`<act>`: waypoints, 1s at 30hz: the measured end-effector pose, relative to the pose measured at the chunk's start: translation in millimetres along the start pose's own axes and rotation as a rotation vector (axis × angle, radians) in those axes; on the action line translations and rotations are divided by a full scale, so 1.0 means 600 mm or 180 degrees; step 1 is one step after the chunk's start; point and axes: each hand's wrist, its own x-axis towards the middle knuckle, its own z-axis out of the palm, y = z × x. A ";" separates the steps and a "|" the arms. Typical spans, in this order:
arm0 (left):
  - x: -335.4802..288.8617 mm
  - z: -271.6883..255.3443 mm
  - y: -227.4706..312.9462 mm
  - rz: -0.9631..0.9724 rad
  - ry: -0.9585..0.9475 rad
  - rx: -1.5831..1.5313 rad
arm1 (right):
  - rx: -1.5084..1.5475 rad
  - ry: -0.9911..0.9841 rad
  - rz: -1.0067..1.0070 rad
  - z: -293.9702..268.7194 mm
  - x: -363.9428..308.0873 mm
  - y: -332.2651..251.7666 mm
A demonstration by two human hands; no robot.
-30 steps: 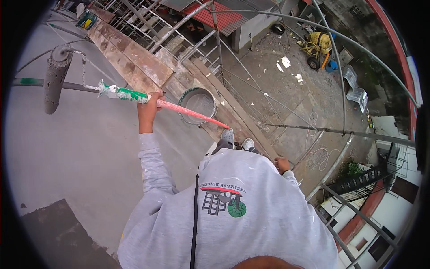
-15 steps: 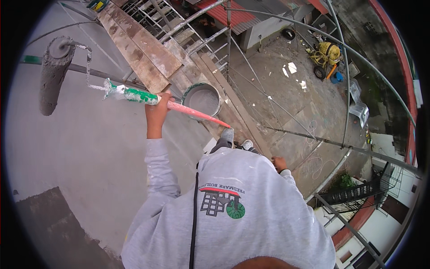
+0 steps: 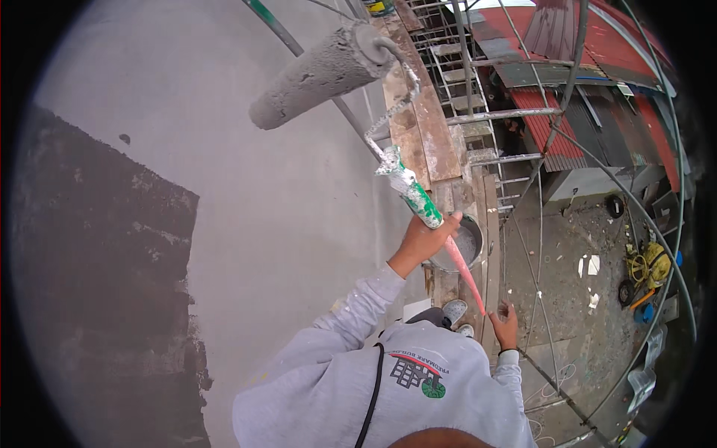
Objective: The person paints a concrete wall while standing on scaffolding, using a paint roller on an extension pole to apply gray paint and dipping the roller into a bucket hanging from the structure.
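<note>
My left hand [image 3: 424, 243] is closed round the handle of a paint roller [image 3: 321, 78], where its green, paint-caked grip meets a pink pole [image 3: 464, 275]. The thick roller sleeve is coated in grey and sits up and to the left, in front of the wall [image 3: 284, 239]. My right hand [image 3: 506, 327] is open beside the pole's lower tip, thumb and fingers apart; I cannot tell whether it touches the pole. Partly hidden behind my left hand and the pole stands a bucket [image 3: 479, 243] of grey paint on the planks.
Smooth light grey covers much of the wall, with a darker rough patch [image 3: 104, 261] at left. Scaffold planks [image 3: 429, 112] run away from my shoes [image 3: 454, 310]. Metal scaffold tubes [image 3: 515, 116] cross on the right, above a yard far below with a yellow machine [image 3: 656, 265].
My view has swung left, showing more of the dark wall patch. The roller now slants up-left from my left hand. My right hand has come up near the pole's end with its fingers spread.
</note>
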 end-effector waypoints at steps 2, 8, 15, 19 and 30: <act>-0.010 0.028 0.008 0.0107 -0.0159 0.0230 | -0.0278 -0.0073 -0.1078 0.020 0.013 -0.042; -0.045 0.067 0.018 -0.0725 -0.0538 -0.0442 | -0.0499 0.0032 -0.0198 0.043 -0.015 -0.034; -0.039 0.070 0.000 -0.1491 -0.0603 -0.0430 | -0.0608 0.0560 0.0137 0.013 -0.104 -0.024; -0.034 0.052 -0.125 -0.0890 -0.1417 -0.0962 | -0.0504 0.0297 0.0318 -0.018 -0.143 -0.008; -0.363 -0.174 -0.704 -0.4226 -0.0879 0.1467 | -0.0427 0.0486 0.1231 -0.122 -0.212 -0.023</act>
